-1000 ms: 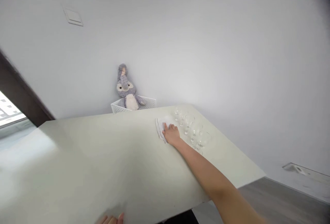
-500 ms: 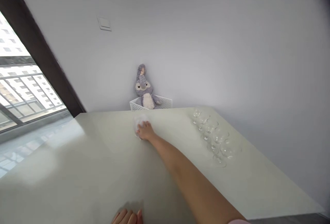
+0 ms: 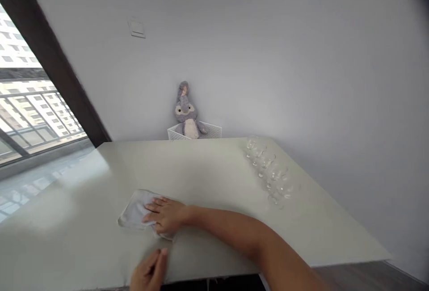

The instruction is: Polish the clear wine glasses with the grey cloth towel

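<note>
My right hand lies flat on a folded pale grey cloth, pressing it against a pale greenish table top. The fingers point left, and part of the cloth shows on either side of them. My left hand is at the near table edge, below the cloth, with its fingers slightly apart and nothing in them. Several clear stemmed glasses stand in a close group at the far right of the table, away from both hands.
A white mesh basket stands behind the far table edge, holding a grey plush rabbit against the wall. A dark-framed window is at the left. The table's right edge runs diagonally, with a wooden floor beyond it.
My right hand has slid from the far middle of the table towards me and to the left, with the cloth now spread out beneath it. My left hand has shifted slightly left.
</note>
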The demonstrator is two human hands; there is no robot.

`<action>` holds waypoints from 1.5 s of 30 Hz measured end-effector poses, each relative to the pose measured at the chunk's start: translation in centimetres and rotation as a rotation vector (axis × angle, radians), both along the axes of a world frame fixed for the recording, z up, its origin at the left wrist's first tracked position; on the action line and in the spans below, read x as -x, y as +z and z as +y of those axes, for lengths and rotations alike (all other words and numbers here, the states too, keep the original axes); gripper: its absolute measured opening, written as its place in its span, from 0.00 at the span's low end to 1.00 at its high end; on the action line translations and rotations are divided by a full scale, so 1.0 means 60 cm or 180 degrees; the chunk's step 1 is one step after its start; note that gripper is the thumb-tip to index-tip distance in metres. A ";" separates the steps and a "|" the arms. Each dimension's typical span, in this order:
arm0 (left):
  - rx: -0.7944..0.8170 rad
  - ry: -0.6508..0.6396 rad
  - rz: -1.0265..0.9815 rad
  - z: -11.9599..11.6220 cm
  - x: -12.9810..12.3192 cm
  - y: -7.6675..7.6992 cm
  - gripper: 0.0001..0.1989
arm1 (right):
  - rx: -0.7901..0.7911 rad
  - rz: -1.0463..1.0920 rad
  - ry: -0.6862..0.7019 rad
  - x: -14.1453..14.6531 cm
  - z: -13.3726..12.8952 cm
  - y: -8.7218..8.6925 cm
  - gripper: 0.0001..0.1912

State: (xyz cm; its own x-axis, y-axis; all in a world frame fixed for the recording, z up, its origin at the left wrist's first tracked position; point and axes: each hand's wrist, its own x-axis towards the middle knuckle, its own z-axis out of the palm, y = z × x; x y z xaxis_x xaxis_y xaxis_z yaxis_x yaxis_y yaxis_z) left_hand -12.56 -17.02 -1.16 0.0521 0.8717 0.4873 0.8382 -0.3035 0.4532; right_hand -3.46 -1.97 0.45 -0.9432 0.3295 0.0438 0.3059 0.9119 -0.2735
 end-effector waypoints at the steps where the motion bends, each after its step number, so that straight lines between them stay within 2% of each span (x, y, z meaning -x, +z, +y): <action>1: 0.0167 0.0029 -0.0135 0.003 0.006 0.010 0.18 | -0.0023 -0.0036 0.0035 -0.027 -0.015 0.004 0.26; 3: 0.0246 -0.0080 -0.0215 0.015 0.014 0.028 0.15 | -0.0064 -0.0043 0.0037 -0.082 -0.044 0.011 0.25; 6: 0.0116 -0.0465 0.0121 0.043 0.007 0.041 0.10 | -0.0026 0.0083 -0.0068 -0.158 -0.083 0.019 0.26; 9: 0.0194 -0.0724 0.0688 0.067 -0.018 0.032 0.10 | 0.0012 0.0369 -0.0330 -0.224 -0.120 0.022 0.24; 11: 0.0224 -0.0793 0.0978 0.076 -0.036 0.022 0.11 | -0.0006 0.0769 -0.0668 -0.268 -0.148 0.023 0.20; 14: 0.0135 -0.0791 0.1193 0.079 -0.050 0.010 0.12 | -0.0022 0.1852 -0.1663 -0.344 -0.194 0.025 0.18; 18: 0.0124 -0.0727 0.1266 0.081 -0.055 0.010 0.13 | -0.0240 0.3572 -0.3901 -0.461 -0.233 0.025 0.14; 19: 0.0144 -0.0731 0.1269 0.082 -0.057 0.013 0.13 | -0.0260 0.3820 -0.4241 -0.489 -0.234 0.023 0.15; 21: 0.0178 -0.0775 0.1264 0.085 -0.065 0.020 0.13 | -0.0080 0.3886 -0.4510 -0.538 -0.225 0.016 0.22; 23: 0.0178 -0.0857 0.1250 0.087 -0.075 0.028 0.13 | 0.0422 0.3464 -0.4609 -0.571 -0.204 0.006 0.28; 26: 0.0226 -0.0978 0.1229 0.087 -0.087 0.033 0.14 | 0.1248 0.2934 -0.4589 -0.594 -0.161 -0.007 0.34; 32: 0.0522 -0.0948 0.1117 0.079 -0.084 0.016 0.13 | 0.2021 0.3148 -0.3790 -0.595 -0.089 -0.001 0.41; 38: 0.0739 -0.0954 0.0900 0.072 -0.077 0.016 0.13 | 0.2127 0.3078 -0.3624 -0.568 -0.065 -0.009 0.40; 42: 0.0724 -0.1106 0.0736 0.085 -0.091 0.037 0.12 | 0.2069 0.2980 -0.3443 -0.526 -0.043 -0.027 0.41; 45: 0.0847 -0.1247 0.0622 0.112 -0.118 0.054 0.14 | 0.2098 0.2850 -0.3392 -0.477 -0.019 -0.033 0.40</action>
